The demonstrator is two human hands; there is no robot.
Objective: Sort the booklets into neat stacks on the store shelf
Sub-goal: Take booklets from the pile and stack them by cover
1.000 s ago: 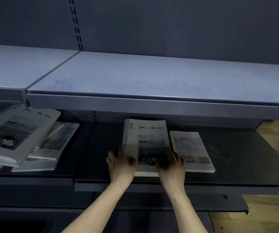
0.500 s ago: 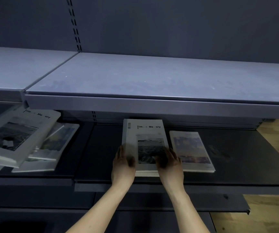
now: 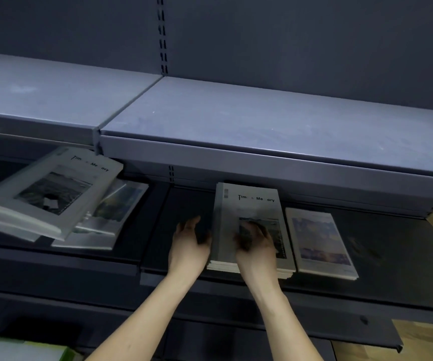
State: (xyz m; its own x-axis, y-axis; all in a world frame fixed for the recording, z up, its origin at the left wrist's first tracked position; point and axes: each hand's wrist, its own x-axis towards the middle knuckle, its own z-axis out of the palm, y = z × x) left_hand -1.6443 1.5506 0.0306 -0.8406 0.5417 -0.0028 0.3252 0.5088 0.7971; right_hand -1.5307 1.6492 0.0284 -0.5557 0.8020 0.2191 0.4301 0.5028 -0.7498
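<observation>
right hand [image 3: 255, 243] rests with curled fingers on the cover of the middle booklet stack [image 3: 254, 204], while left hand [image 3: 190, 243] sits beside that stack's left edge, fingers loosely bent; whether it touches is unclear. both stacks lie on the dark lower shelf [image 3: 392, 246] under a bare grey upper shelf [image 3: 262, 121], dark slotted back panel behind. just right lies a second stack [image 3: 319, 241]. far left, a messy tilted pile [image 3: 48, 194]. wood floor shows at right; a green-edged object bottom left is cut off.
</observation>
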